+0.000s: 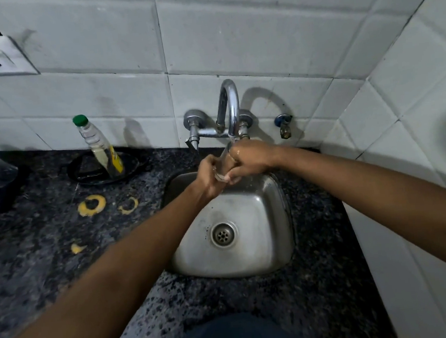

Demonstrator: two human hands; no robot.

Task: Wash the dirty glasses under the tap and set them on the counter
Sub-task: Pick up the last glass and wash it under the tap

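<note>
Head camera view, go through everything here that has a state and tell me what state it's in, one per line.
glass: held tilted under the spout, gripped by both hands
left hand: gripping the glass's lower end
right hand: wrapped round the glass
tap: spout over the sink; flow unclear
sink: holds no dishes
bottle: capped, leaning in a black dish

Both forearms are showing bare, with no sleeves reaching into view. The right hand (248, 158) is wearing a thin ring on one finger, while the left hand (208, 176) is showing no jewellery. Dark blue clothing (232, 337) is covering the person's body at the near edge
</note>
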